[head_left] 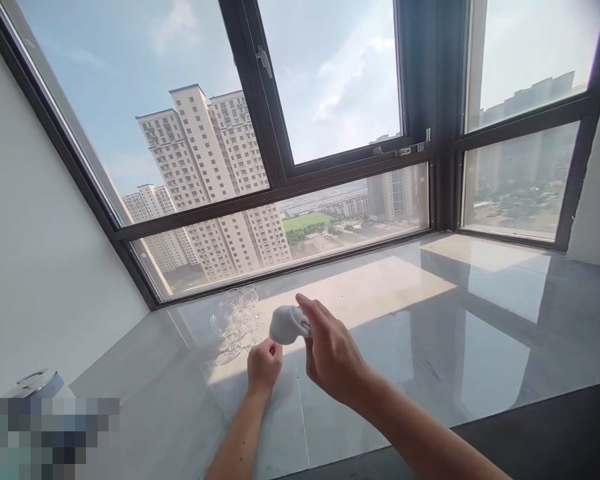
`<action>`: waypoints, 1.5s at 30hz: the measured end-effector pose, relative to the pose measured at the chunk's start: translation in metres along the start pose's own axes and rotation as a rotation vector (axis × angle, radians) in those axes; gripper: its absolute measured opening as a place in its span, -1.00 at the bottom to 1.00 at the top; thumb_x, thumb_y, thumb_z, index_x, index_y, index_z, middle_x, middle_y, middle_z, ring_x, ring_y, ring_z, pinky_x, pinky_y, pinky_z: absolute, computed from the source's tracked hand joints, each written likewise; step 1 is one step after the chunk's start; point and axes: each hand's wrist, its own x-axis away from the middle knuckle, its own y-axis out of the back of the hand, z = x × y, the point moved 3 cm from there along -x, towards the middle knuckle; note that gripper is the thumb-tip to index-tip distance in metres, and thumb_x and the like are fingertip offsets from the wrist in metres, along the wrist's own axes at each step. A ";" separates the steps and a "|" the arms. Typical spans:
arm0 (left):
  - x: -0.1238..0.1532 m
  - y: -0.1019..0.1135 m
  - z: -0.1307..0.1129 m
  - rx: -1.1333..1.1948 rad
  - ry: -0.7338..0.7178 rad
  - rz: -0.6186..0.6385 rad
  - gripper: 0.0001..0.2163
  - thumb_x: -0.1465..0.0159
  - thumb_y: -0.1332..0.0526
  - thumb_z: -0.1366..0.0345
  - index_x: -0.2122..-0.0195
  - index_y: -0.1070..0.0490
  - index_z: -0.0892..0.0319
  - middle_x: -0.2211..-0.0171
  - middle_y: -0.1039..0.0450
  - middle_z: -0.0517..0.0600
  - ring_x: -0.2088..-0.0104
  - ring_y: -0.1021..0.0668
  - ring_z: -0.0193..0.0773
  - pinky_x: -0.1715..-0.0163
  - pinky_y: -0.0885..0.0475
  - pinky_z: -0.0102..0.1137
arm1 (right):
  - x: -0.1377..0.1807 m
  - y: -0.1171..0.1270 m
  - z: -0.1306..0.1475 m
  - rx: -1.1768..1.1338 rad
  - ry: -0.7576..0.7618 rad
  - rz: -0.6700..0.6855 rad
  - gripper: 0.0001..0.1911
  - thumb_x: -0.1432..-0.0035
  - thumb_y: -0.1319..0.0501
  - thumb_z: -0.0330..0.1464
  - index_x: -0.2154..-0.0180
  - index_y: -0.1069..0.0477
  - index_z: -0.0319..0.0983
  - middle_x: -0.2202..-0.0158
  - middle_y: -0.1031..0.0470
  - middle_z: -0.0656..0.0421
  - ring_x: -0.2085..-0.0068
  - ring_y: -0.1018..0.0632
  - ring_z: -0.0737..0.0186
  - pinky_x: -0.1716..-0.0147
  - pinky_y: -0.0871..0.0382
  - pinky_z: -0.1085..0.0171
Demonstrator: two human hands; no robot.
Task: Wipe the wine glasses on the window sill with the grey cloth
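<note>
My right hand (333, 350) holds a small white cloth (286, 324) bunched up at its fingertips, above a glossy marble window ledge (430, 320). My left hand (263, 365) is closed just below and to the left of the cloth; something small and clear may be pinched in its fingers, but I cannot make it out. Several clear wine glasses (235, 323) stand in a cluster on the ledge just behind and to the left of both hands.
Large dark-framed windows (280, 167) run along the back of the ledge, meeting at a corner on the right. A white wall (40, 267) closes the left side. A round metal-lidded object (35, 383) sits at the lower left. A dark surface (555, 433) borders the ledge's near right edge.
</note>
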 end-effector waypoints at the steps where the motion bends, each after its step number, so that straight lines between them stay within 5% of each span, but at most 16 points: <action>1: -0.001 -0.001 0.000 -0.006 -0.029 0.013 -0.66 -0.20 -0.12 0.26 0.69 -0.09 0.14 0.72 -0.09 -0.13 0.61 -0.16 -0.37 0.50 -0.02 -0.41 | 0.007 -0.010 -0.016 0.009 -0.066 0.039 -0.24 -0.16 0.03 -0.61 -0.35 0.22 -0.21 0.23 -0.46 0.03 0.31 -0.46 0.15 0.43 -0.37 0.25; 4: -0.004 0.001 0.000 -0.034 -0.032 -0.015 -0.63 -0.26 -0.05 0.25 0.68 -0.01 0.13 0.72 0.01 -0.15 0.61 -0.07 -0.37 0.50 0.01 -0.40 | 0.034 -0.045 -0.072 0.009 -0.334 0.218 -0.25 -0.16 0.04 -0.59 -0.33 0.23 -0.25 0.39 -0.44 0.17 0.47 -0.43 0.24 0.45 -0.31 0.30; 9: -0.005 0.010 0.005 -0.042 0.104 -0.118 -0.63 -0.27 -0.03 0.21 0.66 0.02 0.12 0.69 -0.01 -0.14 0.59 -0.12 -0.34 0.49 0.00 -0.40 | 0.080 -0.081 -0.142 0.142 -0.640 0.593 -0.25 -0.10 0.05 -0.61 -0.31 0.18 -0.30 0.36 -0.48 0.10 0.46 -0.43 0.20 0.42 -0.22 0.29; 15: -0.005 0.029 0.011 -0.053 0.418 -0.335 -0.89 -0.21 -0.11 0.20 0.35 -0.20 0.08 0.42 -0.30 -0.09 0.40 -0.39 -0.23 0.44 -0.14 -0.41 | 0.111 -0.085 -0.155 0.232 -0.743 0.848 -0.28 -0.21 0.02 -0.50 -0.37 0.16 -0.29 0.13 -0.54 -0.05 0.25 -0.53 0.09 0.31 -0.19 0.24; 17: -0.006 0.032 0.013 -0.045 0.462 -0.360 -0.83 -0.16 -0.14 0.24 0.24 -0.19 0.08 0.28 -0.34 -0.03 0.28 -0.44 -0.18 0.39 -0.21 -0.39 | 0.116 -0.088 -0.152 0.205 -0.718 0.891 -0.31 -0.27 -0.01 -0.39 -0.37 0.15 -0.26 0.05 -0.52 -0.07 0.19 -0.54 0.06 0.28 -0.19 0.24; 22: -0.003 0.029 0.021 -0.004 0.510 -0.241 -0.92 -0.16 -0.09 0.30 0.35 -0.15 0.06 0.39 -0.31 -0.08 0.38 -0.40 -0.22 0.44 -0.19 -0.38 | 0.120 -0.090 -0.150 0.207 -0.686 0.885 -0.24 -0.18 -0.06 -0.48 -0.36 0.17 -0.27 -0.04 -0.46 -0.13 0.20 -0.54 0.07 0.31 -0.18 0.25; 32: 0.024 0.031 0.008 0.017 0.348 -0.067 -0.75 -0.19 -0.07 0.33 0.58 0.01 0.11 0.63 -0.08 -0.15 0.57 -0.21 -0.34 0.52 -0.06 -0.41 | 0.119 -0.078 -0.169 0.075 -0.727 0.557 -0.25 -0.08 -0.05 -0.55 -0.29 0.12 -0.20 0.19 -0.49 0.04 0.41 -0.44 0.25 0.33 -0.26 0.28; 36: 0.018 0.034 0.015 -0.023 0.413 -0.171 -0.96 -0.22 -0.09 0.28 0.36 -0.24 0.09 0.32 -0.40 -0.05 0.36 -0.45 -0.27 0.43 -0.21 -0.41 | 0.122 -0.080 -0.174 0.055 -0.735 0.540 -0.25 -0.07 -0.04 -0.57 -0.27 0.11 -0.21 0.23 -0.48 0.06 0.40 -0.43 0.24 0.32 -0.27 0.28; 39: 0.009 0.029 0.027 -0.007 0.524 -0.176 -0.73 -0.22 -0.14 0.21 0.06 -0.28 0.10 0.00 -0.40 0.11 0.16 -0.52 -0.13 0.37 -0.29 -0.35 | 0.123 -0.081 -0.170 0.049 -0.701 0.574 -0.28 -0.08 0.01 -0.59 -0.27 0.14 -0.22 0.17 -0.49 0.04 0.32 -0.46 0.22 0.27 -0.28 0.28; 45: -0.008 0.011 0.044 0.066 0.502 -0.046 -0.63 -0.12 -0.26 0.19 0.04 -0.38 0.16 -0.04 -0.45 0.20 0.12 -0.57 0.01 0.30 -0.36 -0.26 | 0.120 -0.083 -0.167 0.216 -0.774 0.738 -0.17 -0.04 -0.03 -0.59 -0.33 0.19 -0.21 0.09 -0.51 0.02 0.20 -0.51 0.16 0.24 -0.24 0.27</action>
